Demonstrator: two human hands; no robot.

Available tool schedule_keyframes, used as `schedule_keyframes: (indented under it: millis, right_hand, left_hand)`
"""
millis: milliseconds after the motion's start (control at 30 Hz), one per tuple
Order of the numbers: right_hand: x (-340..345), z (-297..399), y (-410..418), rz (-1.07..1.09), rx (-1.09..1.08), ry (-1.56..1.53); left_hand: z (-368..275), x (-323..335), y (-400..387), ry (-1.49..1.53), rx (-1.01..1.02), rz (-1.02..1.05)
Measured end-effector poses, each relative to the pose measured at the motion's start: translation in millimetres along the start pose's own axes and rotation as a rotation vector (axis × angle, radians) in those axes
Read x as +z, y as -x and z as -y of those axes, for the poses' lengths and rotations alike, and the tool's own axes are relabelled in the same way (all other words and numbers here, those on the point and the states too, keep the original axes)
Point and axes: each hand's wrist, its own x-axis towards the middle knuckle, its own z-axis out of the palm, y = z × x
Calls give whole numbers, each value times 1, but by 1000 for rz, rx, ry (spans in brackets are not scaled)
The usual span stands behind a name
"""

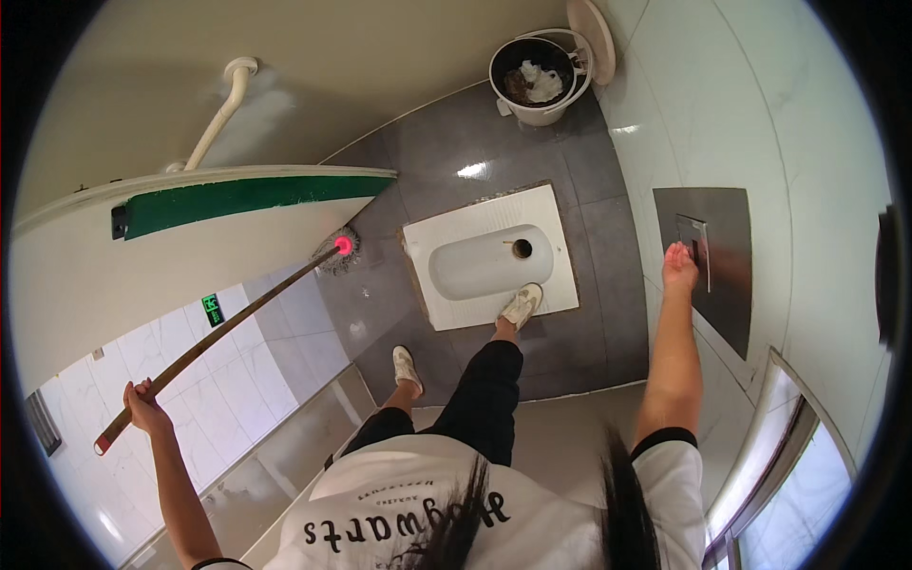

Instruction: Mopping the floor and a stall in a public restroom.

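My left hand (pixel 146 410) is wrapped around the upper end of a wooden mop handle (pixel 228 324). The handle slants away to a pink socket (pixel 343 246) and a grey string mop head (pixel 338 263), which rests on the floor beside the door edge. At the right, my right hand (pixel 680 268) is at the flush lever (pixel 702 246) of a steel wall plate (pixel 730 285), fingers bent and close together; whether they grip it is unclear. Between the hands lies a white ceramic squat toilet (pixel 456 256) set into the floor, with a dark drain hole.
A lidded bin (pixel 538 114), its lid raised, holds used tissue in the far corner. The open stall door (pixel 178 263) with a green band stands at left. A white pipe (pixel 221 117) runs along the wall. One shoe (pixel 521 305) is on the toilet's edge. Grey floor tiles (pixel 598 242) look wet.
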Motion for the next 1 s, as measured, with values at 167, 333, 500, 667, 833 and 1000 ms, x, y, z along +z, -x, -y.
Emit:
schedule_keyframes:
  millis: [167,333,500,667,833,1000]
  right_hand:
    - [16,-11,23,7,-30,-3]
    - [14,-1,16,-89,33,-8]
    - [15,4,9,-29,-29,51]
    - [13,6,13,9,0,-12]
    - [34,-5,64,-4,33,288]
    - [-3,-15,131,248,103,1204]
  left_hand:
    - [-4,-3,1,-42,-4,-19]
    - [-2,-8,1,-35,-1,-4]
    - [5,-12,-3,-20,-13,8]
    - [4,-10,-5,2,4,2]
    - [11,-27,-19,34,9,1]
    - [24,-35,-26,40,-10,-59]
